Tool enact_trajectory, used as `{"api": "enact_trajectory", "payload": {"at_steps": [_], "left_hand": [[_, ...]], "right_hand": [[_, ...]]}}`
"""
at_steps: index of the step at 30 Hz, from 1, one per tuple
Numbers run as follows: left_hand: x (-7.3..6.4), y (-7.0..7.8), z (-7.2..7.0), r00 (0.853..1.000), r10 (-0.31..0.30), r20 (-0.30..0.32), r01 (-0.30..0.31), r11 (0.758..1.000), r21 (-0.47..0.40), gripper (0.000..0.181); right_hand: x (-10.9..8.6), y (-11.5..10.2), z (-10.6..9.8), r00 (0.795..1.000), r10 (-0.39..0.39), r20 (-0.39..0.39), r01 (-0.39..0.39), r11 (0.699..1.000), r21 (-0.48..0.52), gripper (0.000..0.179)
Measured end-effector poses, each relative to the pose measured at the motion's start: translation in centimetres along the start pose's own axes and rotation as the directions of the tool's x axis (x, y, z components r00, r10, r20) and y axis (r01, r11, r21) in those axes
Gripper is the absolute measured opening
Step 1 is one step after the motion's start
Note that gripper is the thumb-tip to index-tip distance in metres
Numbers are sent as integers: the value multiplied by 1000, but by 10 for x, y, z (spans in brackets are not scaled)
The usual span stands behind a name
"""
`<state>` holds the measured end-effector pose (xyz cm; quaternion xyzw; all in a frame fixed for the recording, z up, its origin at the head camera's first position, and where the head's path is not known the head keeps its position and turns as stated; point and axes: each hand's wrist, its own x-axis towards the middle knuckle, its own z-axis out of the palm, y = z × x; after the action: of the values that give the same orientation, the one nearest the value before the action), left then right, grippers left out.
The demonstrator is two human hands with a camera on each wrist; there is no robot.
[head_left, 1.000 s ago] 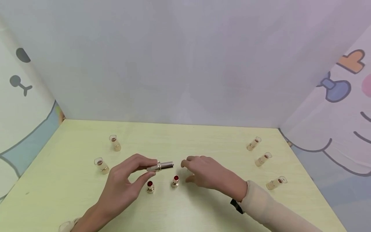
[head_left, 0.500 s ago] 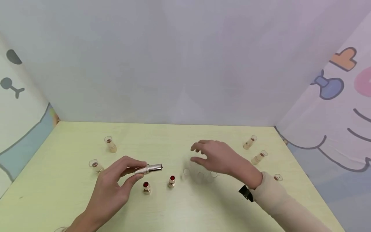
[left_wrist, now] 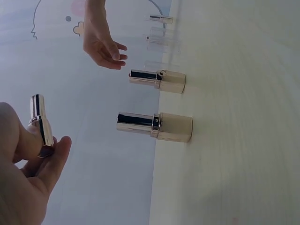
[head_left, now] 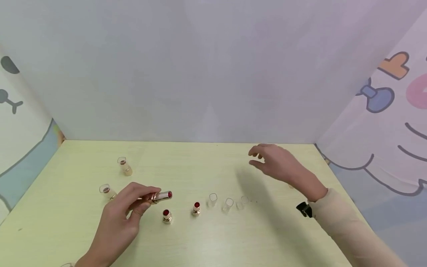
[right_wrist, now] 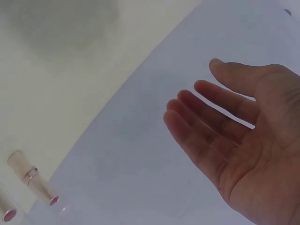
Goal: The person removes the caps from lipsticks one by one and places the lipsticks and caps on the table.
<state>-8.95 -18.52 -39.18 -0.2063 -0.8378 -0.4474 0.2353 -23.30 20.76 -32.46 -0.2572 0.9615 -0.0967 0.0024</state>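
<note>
The base of the lipstick [head_left: 163, 195] was partly covered by the left grip [head_left: 120, 218], in which it was pinched, tilted, above the bench [head_left: 213, 244]. Clear caps [head_left: 228, 204] were made out only faintly. On the lipstick, a shiny metallic barrel and a red tip were noted. The right grip [head_left: 278, 163] was found raised, relaxed and empty.

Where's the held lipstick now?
In the head view, the held lipstick is left of centre, pinched in the left grip, off the table and pictured just above the left uncapped standing lipstick.
</note>
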Motion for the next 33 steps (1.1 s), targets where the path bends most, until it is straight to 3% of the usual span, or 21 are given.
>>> {"api": "enact_trajectory", "payload": {"at_steps": [5,9,15,18,26,33], "left_hand": [[-2,-3,-3,999,-39,12,40,999,-28,57],[-6,-4,-4,995,-97,-16,97,995,-13,55],[-11,-4,-6,968,-250,-15,250,968,22,45],[-13,-3,-6,956,-294,-5,294,956,21,40],[-21,-10,-5,952,-305,-8,305,952,31,40],[-27,-15,-2,959,-283,-9,283,954,98,54]], "right_hand": [[-3,19,-10,999,41,-22,-42,997,-59,22],[-4,34,-16,997,70,-18,-71,993,-93,23],[-5,59,-15,990,138,32,-134,986,-104,27],[-7,71,-11,988,149,48,-143,983,-113,29],[-12,93,-3,980,177,92,-168,981,-101,33],[-15,104,1,979,167,116,-160,985,-65,31]]}}
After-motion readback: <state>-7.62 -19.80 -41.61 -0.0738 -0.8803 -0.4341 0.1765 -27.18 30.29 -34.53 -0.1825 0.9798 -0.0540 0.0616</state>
